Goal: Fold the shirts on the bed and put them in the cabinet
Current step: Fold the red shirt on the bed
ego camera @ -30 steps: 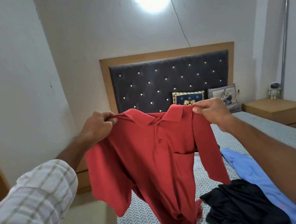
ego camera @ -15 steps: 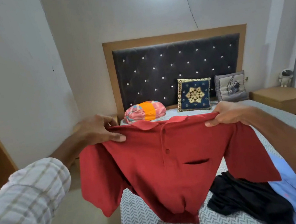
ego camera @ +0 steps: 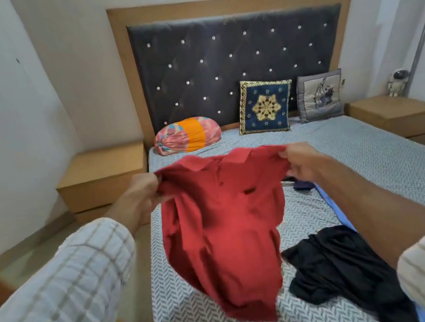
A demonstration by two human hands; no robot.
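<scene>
Over the near left of the bed (ego camera: 366,146), our left hand (ego camera: 140,194) and right hand (ego camera: 303,162) pinch the red shirt (ego camera: 223,229) by its shoulders; its hem could bunch on landing beside the black shirt (ego camera: 336,266).

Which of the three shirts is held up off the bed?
The red shirt, gripped at the shoulders by both hands; the black shirt and blue shirt lie crumpled on the bed.

White walls (ego camera: 8,93); tufted dark headboard (ego camera: 233,58) in wood frame; wooden nightstands (ego camera: 102,175) either side; floor (ego camera: 41,245) pale, possibly tiled.
</scene>
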